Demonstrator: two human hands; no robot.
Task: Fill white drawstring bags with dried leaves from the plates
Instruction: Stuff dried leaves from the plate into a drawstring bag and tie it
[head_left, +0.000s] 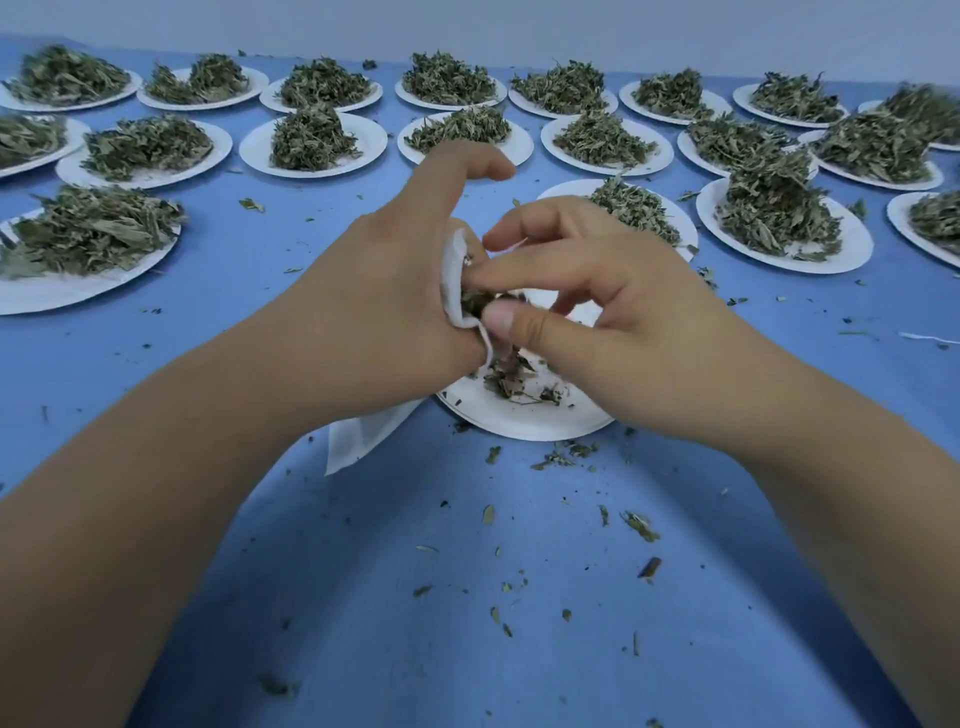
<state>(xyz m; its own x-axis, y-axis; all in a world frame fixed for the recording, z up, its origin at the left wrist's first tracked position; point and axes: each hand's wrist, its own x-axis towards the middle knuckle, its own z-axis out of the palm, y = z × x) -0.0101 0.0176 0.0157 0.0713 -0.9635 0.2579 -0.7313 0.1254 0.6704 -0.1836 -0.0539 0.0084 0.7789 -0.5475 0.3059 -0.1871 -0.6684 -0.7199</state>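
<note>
Gripping the white drawstring bag (363, 439) by its mouth in the left hand (384, 280), long axis trailing toward seven o'clock under the wrist. Pinching dried leaves (475, 304) in the right hand (613, 312), touching that mouth from three o'clock, above the near plate (519, 423). Counting one bag and twenty plates (370, 139) on the counter (467, 597), nineteen heaped.

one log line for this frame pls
stage: filling | left hand: holds bag | right hand: pinches leaves at bag mouth | plate: nearly empty
</note>
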